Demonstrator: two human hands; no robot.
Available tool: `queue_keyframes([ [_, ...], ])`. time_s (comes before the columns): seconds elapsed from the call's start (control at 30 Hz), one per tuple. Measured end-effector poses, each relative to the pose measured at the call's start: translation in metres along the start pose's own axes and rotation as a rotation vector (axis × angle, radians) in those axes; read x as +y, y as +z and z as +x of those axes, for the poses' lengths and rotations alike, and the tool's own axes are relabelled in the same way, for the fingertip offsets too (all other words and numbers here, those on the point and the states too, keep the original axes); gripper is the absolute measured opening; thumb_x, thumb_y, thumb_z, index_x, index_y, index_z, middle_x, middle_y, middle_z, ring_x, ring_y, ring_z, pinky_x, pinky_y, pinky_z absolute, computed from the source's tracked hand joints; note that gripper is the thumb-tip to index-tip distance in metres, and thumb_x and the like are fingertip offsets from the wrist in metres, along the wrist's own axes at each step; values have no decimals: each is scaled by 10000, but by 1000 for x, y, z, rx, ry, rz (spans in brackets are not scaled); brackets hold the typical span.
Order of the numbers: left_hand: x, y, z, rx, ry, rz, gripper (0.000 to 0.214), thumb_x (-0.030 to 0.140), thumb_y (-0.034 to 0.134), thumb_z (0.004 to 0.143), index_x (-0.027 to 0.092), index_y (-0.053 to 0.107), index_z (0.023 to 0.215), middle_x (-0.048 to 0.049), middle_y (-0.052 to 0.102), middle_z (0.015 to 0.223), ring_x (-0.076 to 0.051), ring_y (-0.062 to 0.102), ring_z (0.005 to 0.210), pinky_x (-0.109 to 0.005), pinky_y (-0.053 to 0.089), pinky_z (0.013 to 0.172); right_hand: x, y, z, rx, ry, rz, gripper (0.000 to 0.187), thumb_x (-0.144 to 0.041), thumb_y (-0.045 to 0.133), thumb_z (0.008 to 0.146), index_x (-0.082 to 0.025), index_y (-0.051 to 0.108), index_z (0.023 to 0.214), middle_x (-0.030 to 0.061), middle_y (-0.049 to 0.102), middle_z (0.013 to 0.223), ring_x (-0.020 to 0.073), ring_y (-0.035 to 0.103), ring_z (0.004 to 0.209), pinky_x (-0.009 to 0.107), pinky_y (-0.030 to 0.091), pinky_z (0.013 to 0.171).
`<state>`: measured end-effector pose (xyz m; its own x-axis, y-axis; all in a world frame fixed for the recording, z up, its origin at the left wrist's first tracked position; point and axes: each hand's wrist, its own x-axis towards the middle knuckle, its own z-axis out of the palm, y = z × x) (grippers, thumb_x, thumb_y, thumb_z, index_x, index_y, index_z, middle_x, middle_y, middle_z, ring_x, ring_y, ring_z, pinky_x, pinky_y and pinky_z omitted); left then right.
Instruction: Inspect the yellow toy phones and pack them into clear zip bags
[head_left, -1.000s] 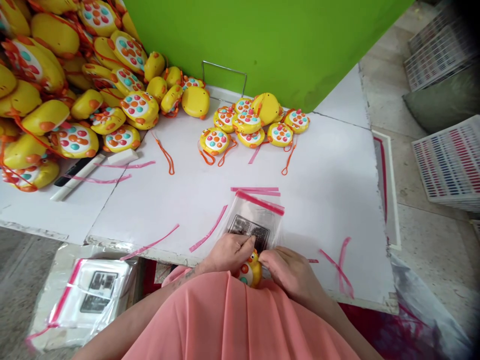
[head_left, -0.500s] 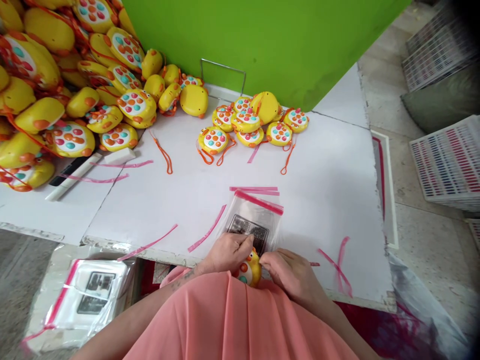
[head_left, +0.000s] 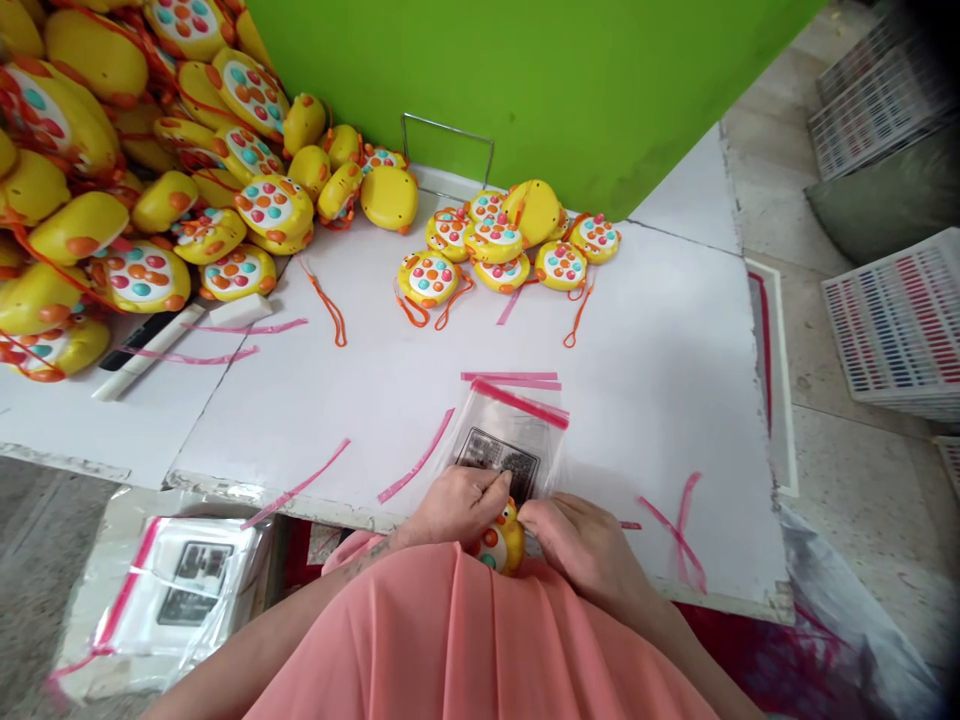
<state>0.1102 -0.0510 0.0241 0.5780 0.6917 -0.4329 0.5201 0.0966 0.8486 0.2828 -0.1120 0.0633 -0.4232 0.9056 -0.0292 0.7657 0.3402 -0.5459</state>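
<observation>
At the table's front edge, my left hand (head_left: 461, 508) is closed on a small yellow toy (head_left: 511, 545) with a bird-like face and coloured round buttons. Its lower part is hidden behind the clothing. My right hand (head_left: 577, 535) pinches close against the toy's right side; whatever sits between its fingertips is too small to make out. Just beyond both hands lies a stack of clear plastic bags (head_left: 517, 405) with pink-red top strips and a black printed panel. My left hand covers part of that print.
Similar toys (head_left: 139, 275) are heaped at the left, with a smaller group (head_left: 495, 240) by the green panel (head_left: 525, 90). Orange wrist straps (head_left: 326, 305) and torn pink strips (head_left: 416, 460) lie on the white table (head_left: 300, 390). More bags (head_left: 187, 580) sit lower left; white baskets (head_left: 900, 320) stand right.
Both hands stay almost where they were, around the toy. The view has shifted very slightly; a pink strip at the left front edge lies a little differently.
</observation>
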Motion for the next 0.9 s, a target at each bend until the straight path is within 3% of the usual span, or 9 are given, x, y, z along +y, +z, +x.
queue_keyframes([
  [0.53, -1, 0, 0, 17, 20, 2, 421, 387, 306, 917, 195, 275, 543, 40, 358, 534, -96, 331, 515, -239, 270, 532, -1, 1, 0, 51, 0, 5, 232, -71, 343, 877, -193, 520, 788, 1, 564, 632, 139, 481, 561, 243, 320, 542],
  [0.7, -3, 1, 0, 24, 5, -22, 442, 402, 319, 921, 192, 287, 534, 41, 360, 519, -96, 339, 508, -238, 271, 523, 2, -1, -2, -20, -28, 41, 218, -83, 366, 874, -203, 533, 801, 2, 586, 639, 156, 525, 601, 257, 350, 560],
  [0.8, -7, 4, -2, 77, -40, -110, 459, 448, 312, 930, 191, 361, 552, 31, 415, 536, -103, 388, 521, -232, 296, 521, 3, -3, -5, 2, 122, 180, 156, -159, 397, 919, -212, 538, 877, 9, 639, 728, 154, 594, 661, 251, 418, 602],
  [0.9, -11, 4, -6, 144, -90, -266, 494, 530, 299, 927, 182, 465, 618, 13, 485, 574, -120, 454, 548, -232, 343, 525, 3, -4, -3, 111, 338, 452, 93, -234, 415, 954, -226, 507, 960, 24, 686, 875, 151, 650, 766, 251, 487, 686],
])
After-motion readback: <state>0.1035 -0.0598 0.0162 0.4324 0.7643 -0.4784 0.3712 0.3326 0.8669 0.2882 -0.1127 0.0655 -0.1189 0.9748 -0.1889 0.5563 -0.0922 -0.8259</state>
